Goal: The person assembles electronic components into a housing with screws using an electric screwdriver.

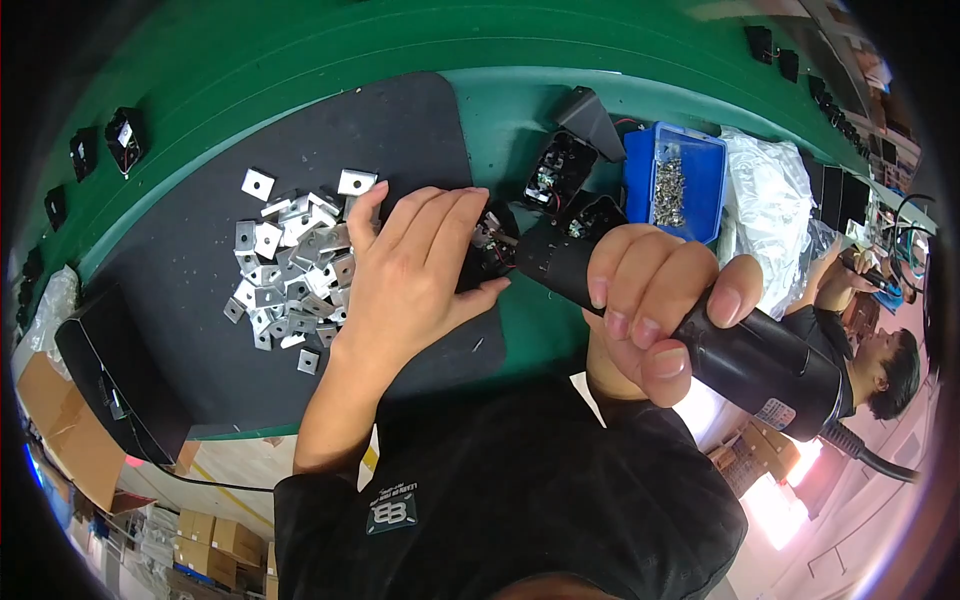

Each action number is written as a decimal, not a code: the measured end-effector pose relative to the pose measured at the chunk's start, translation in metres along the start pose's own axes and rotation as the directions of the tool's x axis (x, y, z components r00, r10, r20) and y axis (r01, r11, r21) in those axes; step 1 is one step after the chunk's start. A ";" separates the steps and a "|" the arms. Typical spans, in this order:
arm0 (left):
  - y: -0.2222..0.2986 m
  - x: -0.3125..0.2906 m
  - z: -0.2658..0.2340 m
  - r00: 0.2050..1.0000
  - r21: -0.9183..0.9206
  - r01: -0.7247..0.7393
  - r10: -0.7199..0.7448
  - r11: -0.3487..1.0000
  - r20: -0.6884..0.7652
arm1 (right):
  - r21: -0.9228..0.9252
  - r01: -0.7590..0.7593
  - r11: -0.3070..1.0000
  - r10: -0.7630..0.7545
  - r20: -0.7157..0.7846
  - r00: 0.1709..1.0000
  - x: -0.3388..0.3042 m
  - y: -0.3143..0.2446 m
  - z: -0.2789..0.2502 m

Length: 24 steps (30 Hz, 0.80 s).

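Note:
My right hand (655, 295) is wrapped round a black corded electric screwdriver (755, 365), which tilts with its nose toward the left. The nose reaches a small black housing (487, 250) with electronic parts inside; the exact contact of the tip cannot be made out. Fingers and thumb of my left hand (410, 265) grip this housing from the left and cover much of it. Beside that hand lies a pile of silvery metal plates with holes (295, 265) on a dark mat (400, 120).
Two more open black housings (560, 170) lie beyond the screwdriver's nose. A blue bin (710, 180) of small screws stands at the right, next to clear plastic bags (765, 190). A black box (125, 370) sits at the left. Another person (870, 370) works at far right.

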<state>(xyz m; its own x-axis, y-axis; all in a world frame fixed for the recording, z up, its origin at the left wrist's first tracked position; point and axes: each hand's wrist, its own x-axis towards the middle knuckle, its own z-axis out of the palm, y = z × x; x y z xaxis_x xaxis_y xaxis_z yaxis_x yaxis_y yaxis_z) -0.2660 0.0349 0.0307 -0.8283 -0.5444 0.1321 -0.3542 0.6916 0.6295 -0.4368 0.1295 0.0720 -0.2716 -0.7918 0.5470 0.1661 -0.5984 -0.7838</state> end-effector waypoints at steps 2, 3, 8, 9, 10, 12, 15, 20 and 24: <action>0.000 0.000 0.000 1.000 0.001 0.001 -0.001 1.000 -0.005 | -0.010 -0.009 1.000 0.009 0.003 1.000 0.000 0.000 0.001; 0.000 0.000 0.001 1.000 0.001 -0.012 0.012 1.000 -0.013 | -0.018 -0.016 1.000 0.016 0.005 1.000 0.001 0.000 0.001; -0.003 0.000 0.002 0.999 0.009 -0.027 0.027 1.000 -0.024 | -0.019 -0.025 1.000 0.025 -0.005 1.000 -0.001 0.002 0.005; -0.003 0.001 0.001 0.999 0.002 -0.029 0.029 1.000 -0.024 | -0.022 -0.023 0.999 0.023 0.002 1.000 0.000 0.001 0.005; -0.003 0.001 0.001 0.999 -0.003 -0.029 0.029 1.000 -0.024 | -0.024 -0.022 0.999 0.022 0.009 1.000 0.001 0.000 0.004; -0.002 0.002 0.001 0.999 -0.003 -0.029 0.029 1.000 -0.026 | -0.022 -0.019 1.000 0.019 0.009 1.000 0.001 0.000 0.003; -0.001 0.002 0.001 0.999 -0.001 -0.028 0.028 1.000 -0.023 | -0.023 -0.020 1.000 0.021 0.015 1.000 0.002 -0.002 0.002; -0.001 0.001 0.000 0.999 -0.008 -0.027 0.027 1.000 -0.021 | -0.031 -0.025 0.999 0.025 0.000 1.000 0.001 -0.002 0.005; -0.002 0.002 0.001 0.999 -0.004 -0.029 0.028 1.000 -0.015 | -0.047 -0.030 0.998 0.030 0.007 1.000 0.002 -0.002 0.006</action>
<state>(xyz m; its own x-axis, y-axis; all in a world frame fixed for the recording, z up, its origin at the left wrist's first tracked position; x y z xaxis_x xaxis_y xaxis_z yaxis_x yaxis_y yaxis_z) -0.2670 0.0328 0.0293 -0.8316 -0.5315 0.1612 -0.3286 0.7048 0.6286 -0.4321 0.1286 0.0759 -0.2600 -0.8102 0.5252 0.1292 -0.5683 -0.8126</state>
